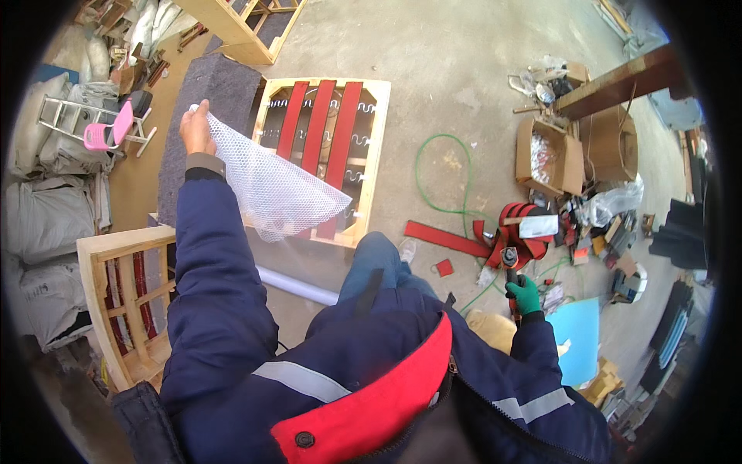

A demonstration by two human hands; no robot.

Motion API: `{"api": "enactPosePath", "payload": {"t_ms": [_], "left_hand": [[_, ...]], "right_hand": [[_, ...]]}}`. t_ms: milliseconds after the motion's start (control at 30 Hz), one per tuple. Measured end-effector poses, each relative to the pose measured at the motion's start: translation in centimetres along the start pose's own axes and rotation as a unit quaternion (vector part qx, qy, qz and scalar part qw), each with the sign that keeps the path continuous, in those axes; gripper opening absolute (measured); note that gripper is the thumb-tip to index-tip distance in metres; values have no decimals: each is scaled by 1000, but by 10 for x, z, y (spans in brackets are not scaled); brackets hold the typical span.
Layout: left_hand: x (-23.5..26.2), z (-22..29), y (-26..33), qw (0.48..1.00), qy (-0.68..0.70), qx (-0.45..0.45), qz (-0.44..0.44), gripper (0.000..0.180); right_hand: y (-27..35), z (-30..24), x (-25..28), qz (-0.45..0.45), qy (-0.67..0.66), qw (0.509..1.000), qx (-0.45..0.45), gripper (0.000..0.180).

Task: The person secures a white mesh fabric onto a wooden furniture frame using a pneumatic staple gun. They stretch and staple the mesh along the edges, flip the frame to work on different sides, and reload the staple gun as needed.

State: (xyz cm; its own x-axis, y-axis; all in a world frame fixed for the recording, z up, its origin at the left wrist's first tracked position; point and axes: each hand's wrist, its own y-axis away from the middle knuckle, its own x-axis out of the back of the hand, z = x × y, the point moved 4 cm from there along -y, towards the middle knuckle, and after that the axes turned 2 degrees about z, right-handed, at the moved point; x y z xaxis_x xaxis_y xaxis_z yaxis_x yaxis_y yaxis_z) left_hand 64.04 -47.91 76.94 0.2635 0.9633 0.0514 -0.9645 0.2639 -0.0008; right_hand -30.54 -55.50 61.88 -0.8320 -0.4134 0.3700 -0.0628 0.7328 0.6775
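My bare left hand [199, 133] is closed on a corner of a white mesh sheet [270, 182], which hangs in a fold to the right. Under and behind the mesh lies a pale wooden seat frame [374, 155] with red webbing straps [317, 127] and zigzag metal springs across it. The mesh hides the frame's near left part. Out to the right, my green-gloved right hand [525, 295] grips what looks like an air staple gun [510, 267], its head pointing away from me. A coil of red and black webbing [529, 228] lies just beyond the tool.
A green hose [418, 166] loops over the floor. Grey foam-covered blocks [209, 89] stand behind my left hand; another wooden frame [93, 267] leans nearer. A white roll [297, 286] lies by my legs. Cardboard boxes [576, 158] and scraps sit right, with a blue board [578, 340] nearer.
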Motion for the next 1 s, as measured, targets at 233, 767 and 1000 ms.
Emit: {"api": "enactPosePath", "payload": {"t_ms": [233, 767, 1000], "left_hand": [[-95, -65, -50, 998, 1, -4, 70, 18], [-228, -220, 108, 884, 29, 319, -339, 34], [-159, -220, 120, 923, -79, 374, -32, 35]], "right_hand": [[-96, -136, 1, -60, -10, 996, 64, 20], [-400, -560, -137, -197, 232, 948, 97, 25], [-525, -744, -257, -280, 353, 885, 114, 22]]}}
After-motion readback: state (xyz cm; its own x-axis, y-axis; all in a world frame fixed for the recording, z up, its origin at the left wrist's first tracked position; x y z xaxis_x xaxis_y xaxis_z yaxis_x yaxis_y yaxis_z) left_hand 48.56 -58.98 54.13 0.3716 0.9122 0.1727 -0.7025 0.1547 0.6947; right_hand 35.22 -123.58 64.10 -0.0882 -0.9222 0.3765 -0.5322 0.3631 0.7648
